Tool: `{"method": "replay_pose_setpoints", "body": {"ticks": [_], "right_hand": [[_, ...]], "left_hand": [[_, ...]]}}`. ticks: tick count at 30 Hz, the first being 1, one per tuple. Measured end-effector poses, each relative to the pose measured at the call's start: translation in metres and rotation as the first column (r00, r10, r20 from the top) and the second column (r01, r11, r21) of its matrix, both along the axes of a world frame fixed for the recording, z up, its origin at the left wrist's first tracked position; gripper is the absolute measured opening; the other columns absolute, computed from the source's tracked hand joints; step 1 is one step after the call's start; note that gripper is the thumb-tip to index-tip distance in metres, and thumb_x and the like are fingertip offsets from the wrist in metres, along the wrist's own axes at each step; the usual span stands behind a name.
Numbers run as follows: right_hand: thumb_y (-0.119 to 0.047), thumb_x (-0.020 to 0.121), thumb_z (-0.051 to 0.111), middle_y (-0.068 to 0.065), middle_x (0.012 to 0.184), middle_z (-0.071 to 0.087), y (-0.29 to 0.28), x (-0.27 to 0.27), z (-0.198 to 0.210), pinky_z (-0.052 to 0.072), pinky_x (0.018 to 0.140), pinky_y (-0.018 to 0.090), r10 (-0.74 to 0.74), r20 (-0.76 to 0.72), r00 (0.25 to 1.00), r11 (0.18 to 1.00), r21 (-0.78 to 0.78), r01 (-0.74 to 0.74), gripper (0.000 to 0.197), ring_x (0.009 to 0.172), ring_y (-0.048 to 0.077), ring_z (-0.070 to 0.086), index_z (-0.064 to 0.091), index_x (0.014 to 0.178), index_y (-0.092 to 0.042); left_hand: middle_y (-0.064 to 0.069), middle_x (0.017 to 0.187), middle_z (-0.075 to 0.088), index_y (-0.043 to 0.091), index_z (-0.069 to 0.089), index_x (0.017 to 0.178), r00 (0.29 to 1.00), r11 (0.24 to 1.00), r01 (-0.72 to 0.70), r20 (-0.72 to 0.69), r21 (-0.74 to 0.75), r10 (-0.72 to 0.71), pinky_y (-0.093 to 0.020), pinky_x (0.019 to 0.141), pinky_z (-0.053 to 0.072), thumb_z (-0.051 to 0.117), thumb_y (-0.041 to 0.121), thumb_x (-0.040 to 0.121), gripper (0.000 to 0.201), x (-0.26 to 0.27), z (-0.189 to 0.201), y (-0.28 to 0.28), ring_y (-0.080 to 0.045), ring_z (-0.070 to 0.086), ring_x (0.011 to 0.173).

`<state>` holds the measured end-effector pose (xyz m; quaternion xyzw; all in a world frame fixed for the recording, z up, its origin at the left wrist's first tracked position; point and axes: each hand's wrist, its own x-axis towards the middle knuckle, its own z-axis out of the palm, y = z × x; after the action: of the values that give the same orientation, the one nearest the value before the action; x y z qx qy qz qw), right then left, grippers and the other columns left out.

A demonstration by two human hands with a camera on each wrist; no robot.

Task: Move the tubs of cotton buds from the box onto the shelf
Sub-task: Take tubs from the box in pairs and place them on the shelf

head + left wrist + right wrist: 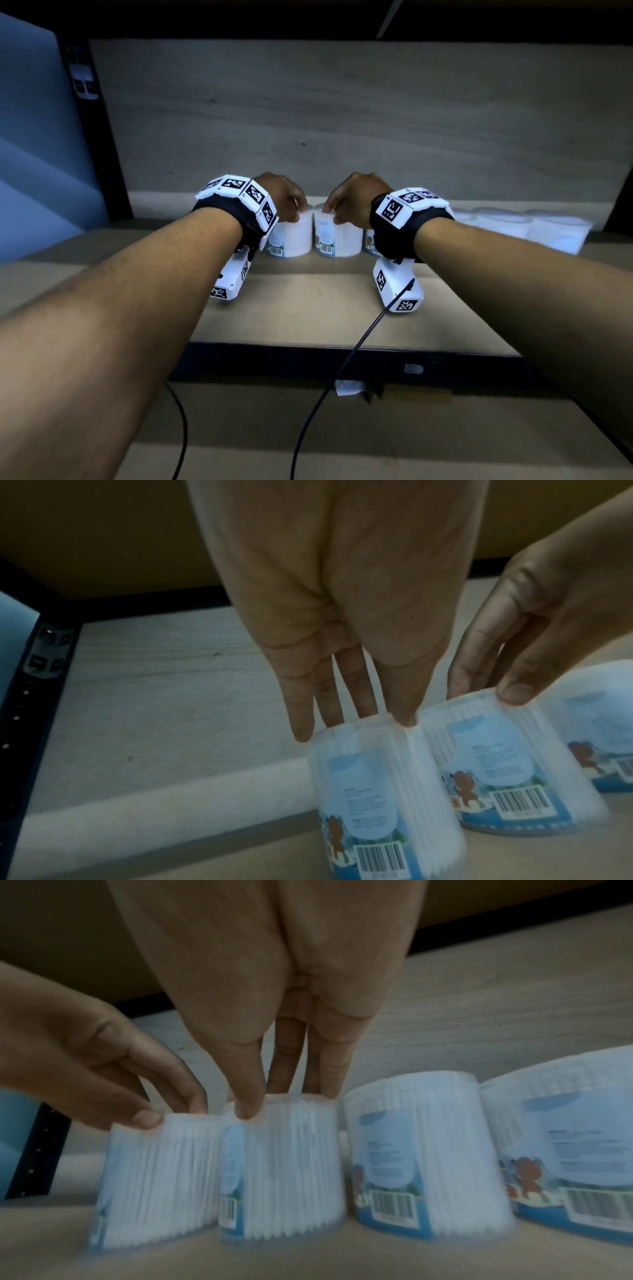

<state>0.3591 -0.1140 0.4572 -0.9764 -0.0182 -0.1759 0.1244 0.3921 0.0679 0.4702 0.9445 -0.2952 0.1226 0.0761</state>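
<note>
Two clear tubs of cotton buds with blue bear labels stand side by side near the back of the wooden shelf. My left hand pinches the top rim of the left tub from above. My right hand pinches the rim of the tub beside it. In the left wrist view my left hand has thumb and fingers on the left tub. The right wrist view shows my right hand on its tub, and the left tub leans slightly. The box is out of view.
More tubs stand in a row to the right, along the back of the shelf. A black upright post bounds the shelf on the left. The black front rail has cables hanging over it.
</note>
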Motion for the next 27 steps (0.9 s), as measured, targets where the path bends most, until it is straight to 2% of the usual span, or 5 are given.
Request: {"method": "replay_pose_setpoints", "body": {"ticks": [6, 17, 21, 25, 27], "right_hand": [[-0.027, 0.095, 0.062, 0.003, 0.143, 0.053, 0.005, -0.041, -0.004, 0.04, 0.105, 0.03, 0.058, -0.043, 0.997, 0.997, -0.043, -0.06, 0.044, 0.129, 0.026, 0.05, 0.053, 0.138, -0.027], [-0.035, 0.094, 0.06, 0.004, 0.134, 0.058, -0.004, -0.133, 0.018, 0.046, 0.1, 0.038, 0.027, -0.053, 0.998, 0.994, -0.102, -0.032, 0.04, 0.122, 0.026, 0.053, 0.052, 0.132, -0.032], [-0.035, 0.094, 0.06, -0.002, 0.124, 0.063, -0.012, -0.174, 0.014, 0.043, 0.093, 0.03, 0.052, -0.069, 0.996, 0.993, -0.104, -0.059, 0.029, 0.117, 0.022, 0.054, 0.059, 0.123, -0.029], [-0.043, 0.09, 0.06, -0.005, 0.104, 0.068, -0.022, -0.206, 0.0, 0.046, 0.086, 0.031, 0.037, -0.097, 0.995, 0.994, -0.099, -0.046, 0.015, 0.103, 0.021, 0.059, 0.063, 0.099, -0.032], [-0.046, 0.089, 0.059, -0.008, 0.099, 0.065, -0.028, -0.223, -0.009, 0.045, 0.085, 0.031, 0.022, -0.126, 0.992, 0.996, -0.087, -0.033, 0.016, 0.101, 0.018, 0.056, 0.063, 0.095, -0.032]], "left_hand": [[-0.003, 0.151, 0.043, 0.028, 0.035, 0.149, 0.98, 0.951, -0.162, -0.073, 0.264, 0.188, -0.043, 0.109, 0.039, 0.069, 0.068, 0.066, 0.099, -0.014, -0.007, -0.003, -0.03, 0.046, 0.133], [0.0, 0.136, 0.058, 0.02, 0.051, 0.138, 0.999, 0.992, -0.045, -0.017, 0.12, 0.047, -0.033, 0.104, 0.043, 0.066, 0.04, 0.085, 0.059, -0.11, 0.004, -0.001, -0.021, 0.054, 0.124], [0.011, 0.115, 0.066, 0.026, 0.06, 0.122, 0.996, 0.994, 0.065, -0.065, 0.089, -0.059, -0.025, 0.09, 0.046, 0.066, 0.042, 0.085, 0.04, -0.148, 0.001, -0.002, -0.011, 0.062, 0.105], [0.013, 0.101, 0.069, 0.029, 0.065, 0.104, 0.96, 0.984, 0.18, -0.216, -0.005, -0.177, -0.019, 0.064, 0.053, 0.069, 0.041, 0.084, 0.024, -0.188, -0.011, -0.01, 0.008, 0.056, 0.056], [0.014, 0.101, 0.069, 0.028, 0.067, 0.102, 0.936, 0.968, 0.25, -0.255, 0.0, -0.242, -0.003, 0.058, 0.044, 0.068, 0.039, 0.085, 0.02, -0.206, -0.021, -0.015, 0.013, 0.055, 0.057]]}}
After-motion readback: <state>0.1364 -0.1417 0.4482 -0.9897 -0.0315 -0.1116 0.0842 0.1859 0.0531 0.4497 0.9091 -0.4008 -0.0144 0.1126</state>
